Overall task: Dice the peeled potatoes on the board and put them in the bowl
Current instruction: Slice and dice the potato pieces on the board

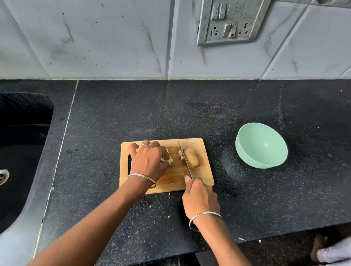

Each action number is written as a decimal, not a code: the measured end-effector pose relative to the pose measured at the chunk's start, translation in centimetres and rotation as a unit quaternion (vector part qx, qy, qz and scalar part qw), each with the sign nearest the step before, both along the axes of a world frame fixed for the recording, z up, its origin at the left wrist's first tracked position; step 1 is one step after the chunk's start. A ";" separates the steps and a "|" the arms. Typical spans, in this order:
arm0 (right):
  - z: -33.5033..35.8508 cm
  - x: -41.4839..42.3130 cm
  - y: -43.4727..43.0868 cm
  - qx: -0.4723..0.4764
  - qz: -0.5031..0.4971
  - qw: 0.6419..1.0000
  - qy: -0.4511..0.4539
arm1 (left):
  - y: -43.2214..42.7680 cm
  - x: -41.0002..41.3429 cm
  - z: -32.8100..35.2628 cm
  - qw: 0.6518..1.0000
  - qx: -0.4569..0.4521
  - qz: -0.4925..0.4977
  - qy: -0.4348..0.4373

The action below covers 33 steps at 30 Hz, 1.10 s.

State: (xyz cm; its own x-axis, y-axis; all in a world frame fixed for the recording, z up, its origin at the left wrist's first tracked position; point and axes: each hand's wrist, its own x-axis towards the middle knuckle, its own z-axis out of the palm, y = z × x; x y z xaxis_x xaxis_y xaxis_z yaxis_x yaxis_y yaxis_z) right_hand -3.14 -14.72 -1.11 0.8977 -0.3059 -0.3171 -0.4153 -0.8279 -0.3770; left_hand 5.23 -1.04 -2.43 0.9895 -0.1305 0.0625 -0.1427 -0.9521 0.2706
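Observation:
A wooden cutting board (175,182) lies on the black counter. A whole peeled potato (191,161) rests on its right part. My left hand (148,159) covers cut potato pieces (168,160) on the board's left part, fingers curled over them. My right hand (199,198) grips a knife's handle; the blade (185,158) runs away from me between the cut pieces and the whole potato, with a few small pieces (180,154) beside it. A mint green bowl (261,145) stands to the right of the board and looks to have nothing in it.
A black sink (1,155) with a metal drain sits at the left. The tiled wall with a switch plate (234,16) rises behind the counter. The counter's front edge (245,241) runs near my wrists; another person's feet (331,260) stand on the floor at right.

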 end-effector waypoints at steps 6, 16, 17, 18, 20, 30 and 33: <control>-0.1 0.1 0.4 0.009 -0.008 1.000 0.015 | 0.2 -0.6 -0.2 0.999 -0.047 0.014 -0.017; -0.3 -0.8 -1.6 0.086 0.021 0.996 0.025 | -0.7 0.1 -1.4 0.998 -0.065 0.023 -0.004; -0.3 -0.9 -1.7 0.089 0.024 0.995 0.021 | -0.9 0.3 -1.5 0.997 -0.071 0.026 -0.009; -0.2 -1.0 -1.7 0.094 0.026 0.995 0.018 | -1.2 0.6 -1.6 0.997 -0.073 0.026 -0.013; -0.3 -1.1 -1.6 0.104 0.025 0.994 0.012 | -1.8 1.2 -1.6 0.997 -0.072 0.018 -0.015; -1.0 -1.4 -1.2 0.075 0.019 0.997 0.031 | -2.8 1.5 -2.4 0.999 -0.052 0.002 -0.007; -1.2 -1.4 -1.0 0.072 0.019 0.997 0.034 | -2.7 1.7 -2.3 0.999 -0.045 0.005 -0.015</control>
State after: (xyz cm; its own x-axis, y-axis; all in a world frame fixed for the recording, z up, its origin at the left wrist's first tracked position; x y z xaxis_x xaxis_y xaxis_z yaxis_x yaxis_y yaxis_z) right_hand -4.59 -15.70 -2.33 0.8824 -0.2193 -0.4163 -0.4137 -0.7832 -0.4642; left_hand 6.88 -3.75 -4.78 0.9882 -0.1136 0.1026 -0.1428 -0.9256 0.3505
